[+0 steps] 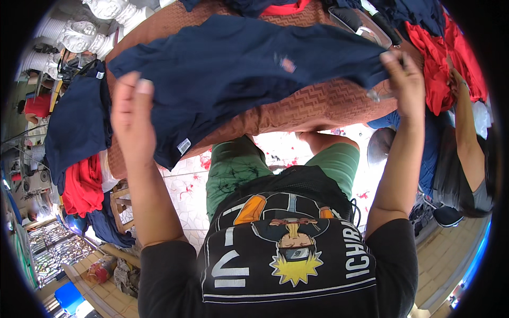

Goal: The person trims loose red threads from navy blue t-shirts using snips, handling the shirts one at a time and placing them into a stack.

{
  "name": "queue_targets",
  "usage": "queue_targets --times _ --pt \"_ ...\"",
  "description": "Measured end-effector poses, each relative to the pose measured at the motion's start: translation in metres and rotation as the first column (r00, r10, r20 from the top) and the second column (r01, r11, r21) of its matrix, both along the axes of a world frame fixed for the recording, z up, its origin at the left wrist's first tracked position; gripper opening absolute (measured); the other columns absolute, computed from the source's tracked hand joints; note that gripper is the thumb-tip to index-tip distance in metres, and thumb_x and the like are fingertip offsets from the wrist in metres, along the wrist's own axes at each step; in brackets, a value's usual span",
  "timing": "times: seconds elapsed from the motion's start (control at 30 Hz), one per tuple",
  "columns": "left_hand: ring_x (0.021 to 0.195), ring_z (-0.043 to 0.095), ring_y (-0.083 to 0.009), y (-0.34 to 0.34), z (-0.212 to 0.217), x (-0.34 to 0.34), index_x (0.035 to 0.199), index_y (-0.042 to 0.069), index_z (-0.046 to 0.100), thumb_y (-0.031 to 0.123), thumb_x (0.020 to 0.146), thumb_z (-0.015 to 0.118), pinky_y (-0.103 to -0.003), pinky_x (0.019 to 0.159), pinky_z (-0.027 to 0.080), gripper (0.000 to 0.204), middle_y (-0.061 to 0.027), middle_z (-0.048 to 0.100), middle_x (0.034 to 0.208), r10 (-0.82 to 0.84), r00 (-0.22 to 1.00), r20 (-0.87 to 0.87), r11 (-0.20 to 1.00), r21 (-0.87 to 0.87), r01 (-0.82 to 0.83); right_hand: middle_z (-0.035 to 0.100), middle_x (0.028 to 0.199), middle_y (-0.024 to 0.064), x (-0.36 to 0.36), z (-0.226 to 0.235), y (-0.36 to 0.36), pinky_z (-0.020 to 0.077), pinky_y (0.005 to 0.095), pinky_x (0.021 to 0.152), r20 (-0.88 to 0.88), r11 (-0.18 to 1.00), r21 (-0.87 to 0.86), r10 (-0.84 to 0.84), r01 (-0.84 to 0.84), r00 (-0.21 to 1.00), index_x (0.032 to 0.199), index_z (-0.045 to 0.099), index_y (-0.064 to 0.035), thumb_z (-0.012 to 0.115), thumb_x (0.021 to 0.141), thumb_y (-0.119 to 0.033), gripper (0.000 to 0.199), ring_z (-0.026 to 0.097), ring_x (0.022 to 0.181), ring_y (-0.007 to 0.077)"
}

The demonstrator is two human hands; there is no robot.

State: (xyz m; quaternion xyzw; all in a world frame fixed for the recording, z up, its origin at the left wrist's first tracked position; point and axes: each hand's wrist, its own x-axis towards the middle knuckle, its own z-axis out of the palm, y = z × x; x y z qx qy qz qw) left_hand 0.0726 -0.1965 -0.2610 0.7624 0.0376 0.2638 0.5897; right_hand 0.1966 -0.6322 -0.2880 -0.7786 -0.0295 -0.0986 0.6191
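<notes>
A worktop (pixel 318 103) with a brown zigzag-patterned cover fills the upper centre. Below it lies a pale floor (pixel 185 193) speckled with red, brightly lit. White ornate columns (pixel 79 34) stand upper left.

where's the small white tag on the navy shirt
In the head view, the white tag sits at the lower left edge of the navy shirt, just right of the left hand, above the brown table.

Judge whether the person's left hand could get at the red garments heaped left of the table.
Probably not yet: the left hand grips the navy blue shirt; the red garments lie uncovered.
</notes>
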Motion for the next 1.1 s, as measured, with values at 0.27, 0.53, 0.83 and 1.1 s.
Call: queue_targets --times 0.27,0.53,0.83,1.1 --pt "0.094 0.055 -0.0103 -0.043 -0.048 0.032 0.112 0.002 0.062 0.023 0.095 0.060 -0.025 0.087 0.042 0.027 -0.0018 0.062 0.102 -0.052 0.966 -0.253 0.999 -0.030 0.045 0.066 0.085 0.0004 0.051 -0.028 -0.064 0.0426 0.0211 0.071 0.026 0.966 -0.132 -0.222 0.224 0.975 0.104 0.069 -0.0038 0.074 0.086 -0.031 0.033 0.056 0.078 0.0057" --pt "0.080 0.056 -0.0050 -0.057 -0.050 0.009 0.114 0.006 0.066 0.013 0.096 0.060 -0.017 0.069 0.043 0.021 -0.0002 0.065 0.092 0.033 0.969 -0.244 0.949 0.312 0.046 0.071 0.096 0.0039 0.011 -0.045 0.008 0.0472 0.0253 0.084 0.236 0.961 -0.261 -0.027 0.090 0.971 0.102 0.072 -0.0049 0.067 0.091 -0.021 0.020 0.062 0.092 0.0091" --pt "0.073 0.064 -0.0177 -0.119 -0.021 -0.002 0.113 0.005 0.067 0.007 0.082 0.070 -0.029 0.068 0.052 0.030 -0.0085 0.063 0.115 -0.236 0.854 -0.464 0.719 0.507 0.475 0.070 0.091 0.0092 -0.059 -0.040 0.120 0.0486 0.0291 0.081 -0.204 0.837 -0.130 0.502 -0.531 0.841 0.100 0.070 -0.0034 0.064 0.089 -0.010 0.014 0.066 0.088 0.0174" --pt "0.078 0.067 -0.0235 -0.106 -0.068 0.004 0.101 0.003 0.068 0.008 0.083 0.070 -0.031 0.066 0.053 0.019 -0.0071 0.067 0.104 -0.177 0.957 -0.231 0.688 0.667 0.288 0.065 0.095 0.0091 -0.074 -0.054 0.142 0.0508 0.0340 0.072 -0.051 0.818 -0.230 0.530 -0.527 0.846 0.100 0.070 -0.0020 0.074 0.079 -0.011 0.023 0.066 0.081 0.0271"
